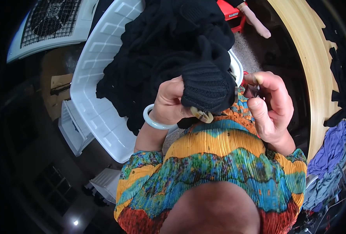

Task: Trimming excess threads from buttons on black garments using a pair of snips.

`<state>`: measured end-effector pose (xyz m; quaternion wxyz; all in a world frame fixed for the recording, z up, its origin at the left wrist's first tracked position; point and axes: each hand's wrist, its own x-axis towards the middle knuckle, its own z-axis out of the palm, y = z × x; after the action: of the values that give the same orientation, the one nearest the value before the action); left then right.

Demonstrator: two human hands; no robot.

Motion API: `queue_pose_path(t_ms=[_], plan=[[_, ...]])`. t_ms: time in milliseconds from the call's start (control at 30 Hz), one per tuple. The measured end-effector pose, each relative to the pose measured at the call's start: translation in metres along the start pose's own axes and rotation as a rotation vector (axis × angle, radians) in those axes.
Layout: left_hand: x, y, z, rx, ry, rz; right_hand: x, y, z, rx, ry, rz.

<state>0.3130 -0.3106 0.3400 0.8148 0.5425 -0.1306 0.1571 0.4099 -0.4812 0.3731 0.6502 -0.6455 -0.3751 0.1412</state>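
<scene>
My left hand (169,100) is closed on a black ribbed knit cuff or edge (208,87), bunched into a rounded shape in front of my chest. Pale yellowish finger covers (202,115) sit on its fingertips, and a pale bangle circles the wrist. Just right of the knit, my right hand (273,111) has its thumb and fingers curled around a small dark brown, shiny piece (252,91); a bit of red shows beside it. Its exact kind is unclear. The ribbed knit runs on into a large heap of black knitwear (161,50).
A big white plastic basket (98,105) holds the black heap. At the right curves a light wooden table edge (298,31), with black pieces and a purple cloth (329,148) beyond. A red stool (231,15) and another person's foot (257,23) are at the top. A fan unit (52,19) stands upper left.
</scene>
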Motion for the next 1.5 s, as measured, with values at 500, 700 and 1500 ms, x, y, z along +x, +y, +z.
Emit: queue_pose_path(t_ms=[500,700,1500], plan=[[0.01,0.009,-0.011,-0.798,0.285,-0.324,0.021,0.046,0.006,0.228,-0.272,0.157],[0.027,0.008,-0.019,-0.8,0.438,-0.512,0.018,0.051,0.023,0.501,-0.054,0.499],[0.008,0.019,0.012,-0.512,0.527,-0.462,0.039,0.043,0.023,0.299,0.086,0.203]])
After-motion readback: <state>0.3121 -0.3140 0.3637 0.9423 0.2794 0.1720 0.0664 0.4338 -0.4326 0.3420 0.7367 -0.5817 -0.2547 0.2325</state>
